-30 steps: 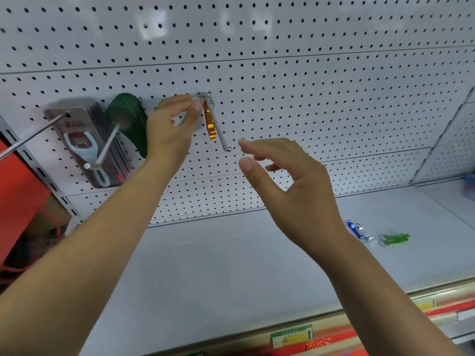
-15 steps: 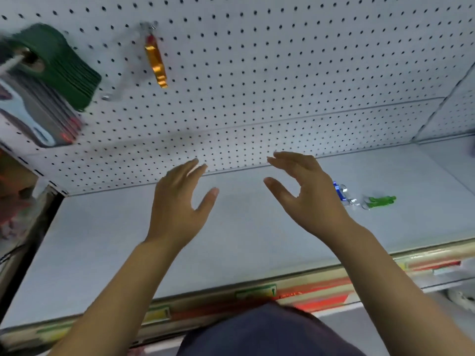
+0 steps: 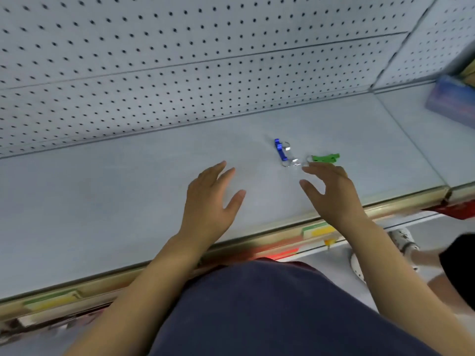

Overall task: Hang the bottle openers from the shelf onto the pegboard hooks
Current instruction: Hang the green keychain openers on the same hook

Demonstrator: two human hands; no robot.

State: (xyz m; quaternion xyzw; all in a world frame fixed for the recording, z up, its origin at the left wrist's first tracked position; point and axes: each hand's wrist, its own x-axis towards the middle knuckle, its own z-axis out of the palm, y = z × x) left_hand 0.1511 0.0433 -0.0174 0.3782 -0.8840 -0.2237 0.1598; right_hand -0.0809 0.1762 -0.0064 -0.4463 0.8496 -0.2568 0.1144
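Observation:
A blue bottle opener (image 3: 281, 150) and a green bottle opener (image 3: 325, 158) lie side by side on the pale grey shelf (image 3: 102, 191), each with a metal key ring. My right hand (image 3: 331, 194) hovers open just in front of them, its fingertips close to the green opener's ring. My left hand (image 3: 212, 201) hangs open over the shelf, further left, with nothing in it. The white pegboard (image 3: 180, 60) rises behind the shelf. No hooks show in this view.
A blue package (image 3: 452, 104) stands on the neighbouring shelf section at the right. The shelf's front rail (image 3: 282, 235) carries yellow and red price labels. Another person's leg and white shoe (image 3: 403, 242) are on the floor at the lower right.
My left hand let go of the orange opener hung on its hook, and both hands dropped to the shelf. The view swung down and right, so the hooks went out of sight.

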